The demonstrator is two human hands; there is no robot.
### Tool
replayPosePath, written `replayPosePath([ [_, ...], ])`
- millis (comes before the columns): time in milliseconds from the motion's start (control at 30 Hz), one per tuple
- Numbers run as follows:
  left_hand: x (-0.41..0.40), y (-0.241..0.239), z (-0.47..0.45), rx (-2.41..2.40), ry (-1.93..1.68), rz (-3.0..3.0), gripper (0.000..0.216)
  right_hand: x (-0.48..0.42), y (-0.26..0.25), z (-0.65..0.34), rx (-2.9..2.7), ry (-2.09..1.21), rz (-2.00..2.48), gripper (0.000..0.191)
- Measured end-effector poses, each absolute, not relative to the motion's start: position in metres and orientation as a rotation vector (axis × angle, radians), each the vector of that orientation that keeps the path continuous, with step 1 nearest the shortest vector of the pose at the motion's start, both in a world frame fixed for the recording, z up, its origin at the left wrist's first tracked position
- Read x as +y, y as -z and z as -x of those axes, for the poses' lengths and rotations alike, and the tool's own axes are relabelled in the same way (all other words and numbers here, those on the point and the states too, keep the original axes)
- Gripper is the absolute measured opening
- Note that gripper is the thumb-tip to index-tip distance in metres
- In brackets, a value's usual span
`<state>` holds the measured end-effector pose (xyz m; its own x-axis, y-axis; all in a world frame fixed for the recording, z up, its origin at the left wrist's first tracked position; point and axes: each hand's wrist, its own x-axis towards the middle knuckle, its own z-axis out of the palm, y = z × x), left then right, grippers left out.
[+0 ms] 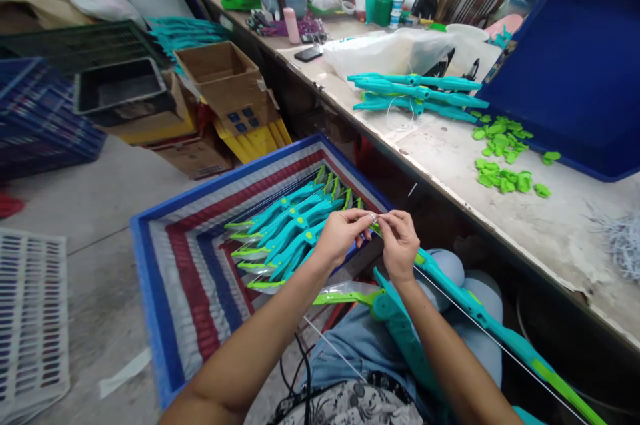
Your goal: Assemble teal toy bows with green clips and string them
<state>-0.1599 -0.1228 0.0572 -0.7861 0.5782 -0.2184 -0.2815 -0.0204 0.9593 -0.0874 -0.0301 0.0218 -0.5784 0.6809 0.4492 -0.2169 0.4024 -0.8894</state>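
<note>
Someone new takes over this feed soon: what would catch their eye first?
Probably the teal-and-green toy bows lined up in the blue-rimmed, striped crate, left of centre. Next, the left hand and right hand pinching white cord at mid-picture. Upper right, a large blue tray stands tilted beside bright green pieces on the workbench.

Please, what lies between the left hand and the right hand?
A bit of white string lies between left hand and right hand, in the head view.

The long off-white worktop bears slim turquoise plastic bars at my one o'clock, small curled lime-green pieces at two.
</note>
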Motion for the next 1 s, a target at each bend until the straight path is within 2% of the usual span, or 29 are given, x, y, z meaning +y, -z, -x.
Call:
replayPosePath([
  [133,-0.122,-0.057,0.159,1.634,-1.909,-0.287,0.027,-0.033,-0.025,0.086,-1.806,-1.216,0.315,0.012],
  [367,-0.124,-0.058,0.161,1.503,-1.908,-0.265,0.028,-0.03,-0.026,0.09,-1.816,-1.336,0.336,0.015],
  [600,-0.113,-0.056,0.155,1.588,-2.011,-0.08,0.021,-0.025,-0.027,0.089,-1.984,-1.308,0.204,0.032],
  [767,-0.113,-0.065,0.159,1.445,-1.98,-0.07,0.018,-0.014,-0.035,0.086,-2.026,-1.154,0.146,0.016],
  [867,-0.116,-0.067,0.162,1.43,-1.901,-0.218,0.016,-0.007,-0.039,0.087,-2.094,-1.101,0.136,0.015],
  [1000,-0.116,-0.061,0.16,1.663,-1.875,-0.529,0.011,-0.003,-0.042,0.087,-2.141,-1.043,0.132,0.016],
])
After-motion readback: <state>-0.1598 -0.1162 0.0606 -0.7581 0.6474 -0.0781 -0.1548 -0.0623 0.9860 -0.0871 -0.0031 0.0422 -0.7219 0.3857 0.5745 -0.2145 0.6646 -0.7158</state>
